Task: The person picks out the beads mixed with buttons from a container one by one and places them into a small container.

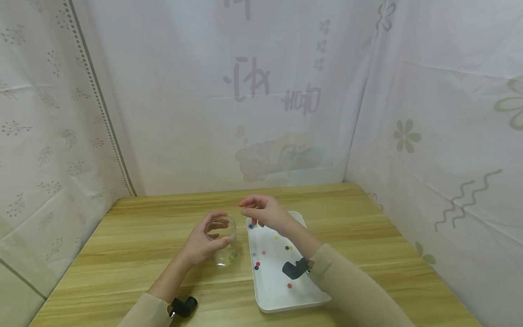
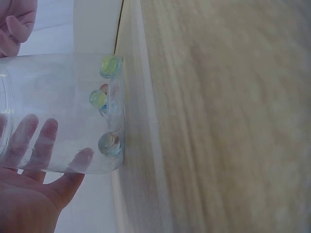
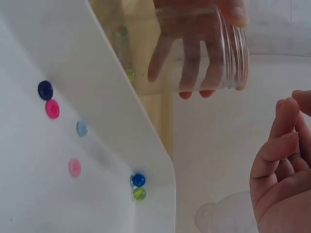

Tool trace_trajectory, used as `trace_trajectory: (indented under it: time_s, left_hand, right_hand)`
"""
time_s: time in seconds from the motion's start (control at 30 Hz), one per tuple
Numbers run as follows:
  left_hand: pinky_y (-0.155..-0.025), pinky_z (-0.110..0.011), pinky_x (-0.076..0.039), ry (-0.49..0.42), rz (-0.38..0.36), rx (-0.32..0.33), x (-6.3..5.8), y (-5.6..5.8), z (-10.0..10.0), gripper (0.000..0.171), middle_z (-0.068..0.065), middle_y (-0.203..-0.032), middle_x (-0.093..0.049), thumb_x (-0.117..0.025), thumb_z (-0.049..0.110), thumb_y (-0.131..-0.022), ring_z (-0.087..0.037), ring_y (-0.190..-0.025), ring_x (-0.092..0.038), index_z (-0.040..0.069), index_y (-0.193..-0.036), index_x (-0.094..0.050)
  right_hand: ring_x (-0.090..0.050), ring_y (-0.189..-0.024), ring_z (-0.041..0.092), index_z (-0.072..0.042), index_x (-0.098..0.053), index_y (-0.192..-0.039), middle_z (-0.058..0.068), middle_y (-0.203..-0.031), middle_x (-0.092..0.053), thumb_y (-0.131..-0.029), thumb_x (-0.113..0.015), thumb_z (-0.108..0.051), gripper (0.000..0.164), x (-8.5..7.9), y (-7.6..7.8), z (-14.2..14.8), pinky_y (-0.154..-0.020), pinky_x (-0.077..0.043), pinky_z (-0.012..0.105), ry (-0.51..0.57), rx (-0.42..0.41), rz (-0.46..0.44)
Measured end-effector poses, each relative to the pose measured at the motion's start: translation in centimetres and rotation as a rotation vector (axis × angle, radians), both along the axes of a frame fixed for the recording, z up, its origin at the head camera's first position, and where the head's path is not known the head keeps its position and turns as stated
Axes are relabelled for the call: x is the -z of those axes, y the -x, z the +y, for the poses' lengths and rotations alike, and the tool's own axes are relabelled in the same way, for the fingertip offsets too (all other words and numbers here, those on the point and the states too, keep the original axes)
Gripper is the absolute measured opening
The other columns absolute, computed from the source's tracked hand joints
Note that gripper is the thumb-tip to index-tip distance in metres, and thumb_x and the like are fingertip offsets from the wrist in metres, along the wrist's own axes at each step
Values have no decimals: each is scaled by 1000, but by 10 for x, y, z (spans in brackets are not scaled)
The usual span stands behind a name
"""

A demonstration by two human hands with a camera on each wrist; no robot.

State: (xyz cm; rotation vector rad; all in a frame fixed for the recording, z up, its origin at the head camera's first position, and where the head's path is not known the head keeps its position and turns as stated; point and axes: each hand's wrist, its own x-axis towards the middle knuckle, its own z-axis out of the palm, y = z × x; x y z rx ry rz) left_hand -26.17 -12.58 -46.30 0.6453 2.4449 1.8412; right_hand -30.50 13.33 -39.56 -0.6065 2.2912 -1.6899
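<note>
My left hand (image 1: pixel 200 243) holds a clear open-topped jar (image 2: pixel 53 92) around its side, fingers and thumb spread about it. The jar stands upright on the wooden table, with several glass marbles (image 2: pixel 111 66) at its bottom. My right hand (image 1: pixel 267 215) is raised over the far left corner of a white tray (image 1: pixel 271 277), just right of the jar's mouth. Its fingers are curled, with thumb and index fingertips (image 3: pixel 287 108) close together; I cannot tell whether something small is between them. A blue marble (image 3: pixel 138 179) and a green marble (image 3: pixel 139 194) lie in the tray's corner.
Several small buttons lie scattered in the tray, including a dark blue button (image 3: pixel 45 90), a bright pink button (image 3: pixel 52 109) and a red button (image 1: pixel 289 285). The wooden table (image 1: pixel 155 227) extends around the tray. Patterned white curtains (image 1: pixel 184 113) hang behind and at both sides.
</note>
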Motion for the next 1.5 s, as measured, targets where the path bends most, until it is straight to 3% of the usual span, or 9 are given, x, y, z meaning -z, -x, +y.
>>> trace_trajectory:
  time_s: [0.1,0.33,0.6,0.73,1.0,1.3,1.5]
  left_hand:
    - [-115,-70,-49,-2,-4,-3,0,0,0,70,-18,-147,-65,-85,20,-94,-41,-139,-61,14,-155,-51]
    - [-115,-69,-50,-8,-8,-4,1,1,-1,71,-19,-148,-65,-86,20,-94,-41,-139,-61,12,-155,-51]
    - [-116,-70,-49,-14,-7,-3,1,0,0,71,-18,-148,-65,-86,21,-94,-42,-140,-60,13,-155,-51]
    - [-116,-70,-49,-18,-12,-6,1,0,0,72,-18,-148,-65,-86,21,-93,-41,-140,-60,12,-155,-51]
    - [-117,-70,-48,-14,-16,-10,0,0,1,72,-17,-148,-65,-87,21,-93,-41,-140,-60,13,-155,-51]
    - [-117,-70,-48,-9,-11,-10,1,0,1,71,-17,-148,-65,-86,21,-93,-41,-140,-60,15,-155,-51]
    - [-117,-70,-48,-5,-8,-11,3,1,0,70,-19,-148,-65,-86,18,-94,-41,-140,-60,11,-154,-51]
  right_hand:
    - [-62,-72,16,-7,-74,-130,15,-112,-76,-104,-76,-22,30,3,1,5,-59,-45,22,-3,12,1]
    - [-61,-72,16,-9,-75,-130,6,-108,-76,-104,-76,-23,29,13,6,17,-59,-45,22,-11,33,-7]
    - [-61,-73,18,-1,-70,-137,26,-121,-72,-104,-76,-23,39,20,10,24,-58,-44,21,-28,67,-16]
    - [-63,-75,28,-2,-70,-137,26,-118,-72,-104,-76,-23,39,23,12,27,-57,-43,22,-36,94,-32]
    - [-60,-97,61,-5,-71,-138,30,-129,-72,-105,-75,-25,39,29,16,35,-59,-45,22,-65,115,-31]
    - [-64,-86,51,-6,-71,-137,31,-123,-71,-103,-77,-23,38,37,22,44,-63,-51,30,-47,128,-20]
    - [-67,-83,44,-7,-69,-141,25,-123,-74,-102,-78,-22,43,41,26,49,-66,-53,32,-66,133,-18]
